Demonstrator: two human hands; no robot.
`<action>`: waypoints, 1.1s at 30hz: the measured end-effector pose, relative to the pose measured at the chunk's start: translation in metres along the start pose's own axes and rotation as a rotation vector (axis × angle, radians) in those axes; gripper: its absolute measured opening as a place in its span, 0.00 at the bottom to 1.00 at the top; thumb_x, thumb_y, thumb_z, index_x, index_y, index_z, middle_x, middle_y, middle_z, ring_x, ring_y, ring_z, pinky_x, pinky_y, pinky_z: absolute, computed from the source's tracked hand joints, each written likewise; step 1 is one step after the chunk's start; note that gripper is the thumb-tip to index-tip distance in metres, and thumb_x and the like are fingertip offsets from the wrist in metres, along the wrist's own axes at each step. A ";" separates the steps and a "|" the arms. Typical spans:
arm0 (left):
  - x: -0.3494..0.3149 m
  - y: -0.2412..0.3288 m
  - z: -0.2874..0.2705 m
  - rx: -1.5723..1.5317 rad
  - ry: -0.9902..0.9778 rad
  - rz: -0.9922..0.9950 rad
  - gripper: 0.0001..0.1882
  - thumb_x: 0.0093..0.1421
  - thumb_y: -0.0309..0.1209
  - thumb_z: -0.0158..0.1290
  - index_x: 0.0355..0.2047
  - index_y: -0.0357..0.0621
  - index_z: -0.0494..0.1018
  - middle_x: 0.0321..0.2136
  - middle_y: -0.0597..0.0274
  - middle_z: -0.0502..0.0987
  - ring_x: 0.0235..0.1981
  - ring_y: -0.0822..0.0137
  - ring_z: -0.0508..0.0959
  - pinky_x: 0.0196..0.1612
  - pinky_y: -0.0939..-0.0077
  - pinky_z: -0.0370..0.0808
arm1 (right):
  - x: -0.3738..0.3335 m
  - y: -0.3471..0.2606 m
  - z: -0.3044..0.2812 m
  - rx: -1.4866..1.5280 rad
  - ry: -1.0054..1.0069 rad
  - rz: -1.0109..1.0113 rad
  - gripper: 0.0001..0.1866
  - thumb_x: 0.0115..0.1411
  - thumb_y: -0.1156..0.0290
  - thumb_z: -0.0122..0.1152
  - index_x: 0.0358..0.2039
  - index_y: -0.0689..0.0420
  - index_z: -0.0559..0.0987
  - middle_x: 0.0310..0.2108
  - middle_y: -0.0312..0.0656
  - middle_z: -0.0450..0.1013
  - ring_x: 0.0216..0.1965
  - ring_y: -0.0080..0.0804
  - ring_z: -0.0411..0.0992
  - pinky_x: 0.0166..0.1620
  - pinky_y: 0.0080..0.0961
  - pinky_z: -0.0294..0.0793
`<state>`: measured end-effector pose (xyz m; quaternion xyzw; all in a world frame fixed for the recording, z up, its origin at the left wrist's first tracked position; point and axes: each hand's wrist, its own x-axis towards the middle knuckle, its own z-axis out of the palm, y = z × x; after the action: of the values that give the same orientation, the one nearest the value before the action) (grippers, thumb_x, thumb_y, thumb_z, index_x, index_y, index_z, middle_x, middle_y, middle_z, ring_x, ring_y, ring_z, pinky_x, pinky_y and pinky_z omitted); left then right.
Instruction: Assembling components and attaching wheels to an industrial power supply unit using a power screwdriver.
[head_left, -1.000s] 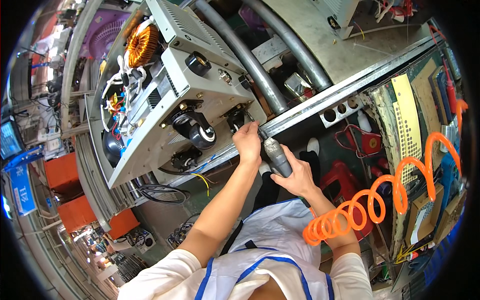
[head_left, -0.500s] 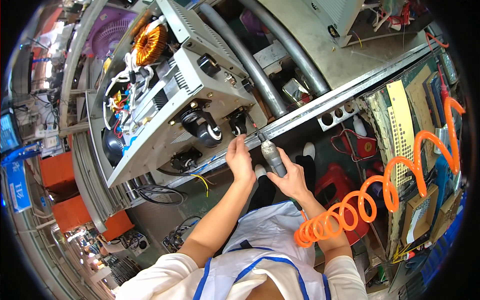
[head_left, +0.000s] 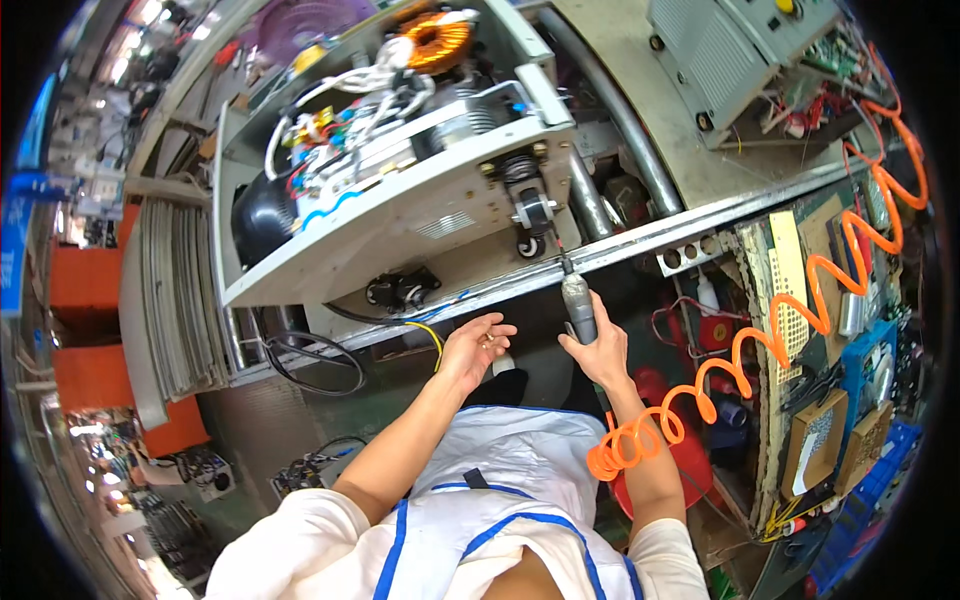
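Note:
My right hand is wrapped round a grey pneumatic screwdriver, its thin bit pointing up and away from me. The tip is close to a black swivel caster on the cabinet's underside; whether they touch I cannot tell. My left hand is raised with its fingers loosely curled, and small shiny bits seem to lie in them, too small to name. A grey metal cabinet rests tipped on its side, showing wiring and a copper coil. Another caster sits at its lower edge.
An orange coiled air hose runs from my right forearm to the upper right. Metal rollers lie beyond the bench's rail. A second grey unit stands far right. Black cable hangs below the cabinet. A red stool is near my right arm.
My left hand has drawn back from beside the caster, toward me and to the left. The cabinet appears turned, partly through the view's shift. The right hand still holds the screwdriver.

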<state>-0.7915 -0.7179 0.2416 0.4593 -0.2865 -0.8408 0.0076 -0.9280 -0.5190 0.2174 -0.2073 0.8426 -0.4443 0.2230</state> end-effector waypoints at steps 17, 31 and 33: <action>-0.078 0.047 -0.085 -0.304 -0.346 -0.053 0.16 0.69 0.42 0.44 0.36 0.42 0.71 0.19 0.73 0.62 0.17 0.78 0.58 0.20 0.84 0.56 | -0.192 -0.160 0.025 0.273 -0.491 0.147 0.45 0.43 0.69 0.73 0.62 0.65 0.64 0.47 0.42 0.73 0.46 0.25 0.69 0.52 0.22 0.67; -0.141 0.029 -0.112 -0.318 -0.379 0.103 0.13 0.68 0.36 0.47 0.34 0.38 0.72 0.19 0.70 0.64 0.18 0.78 0.61 0.21 0.84 0.59 | -0.233 -0.174 0.017 0.317 -0.587 0.165 0.44 0.44 0.65 0.74 0.61 0.64 0.65 0.47 0.44 0.73 0.48 0.28 0.70 0.54 0.24 0.66; -0.148 0.031 -0.113 -0.193 -0.321 0.158 0.13 0.68 0.35 0.47 0.34 0.37 0.73 0.18 0.71 0.64 0.17 0.79 0.60 0.20 0.85 0.57 | -0.235 -0.183 0.018 0.212 -0.585 0.141 0.44 0.44 0.64 0.73 0.60 0.64 0.66 0.44 0.46 0.75 0.45 0.29 0.73 0.52 0.25 0.68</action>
<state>-0.6258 -0.7568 0.3235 0.2926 -0.2373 -0.9235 0.0719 -0.6988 -0.4967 0.4071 -0.2430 0.7040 -0.4344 0.5066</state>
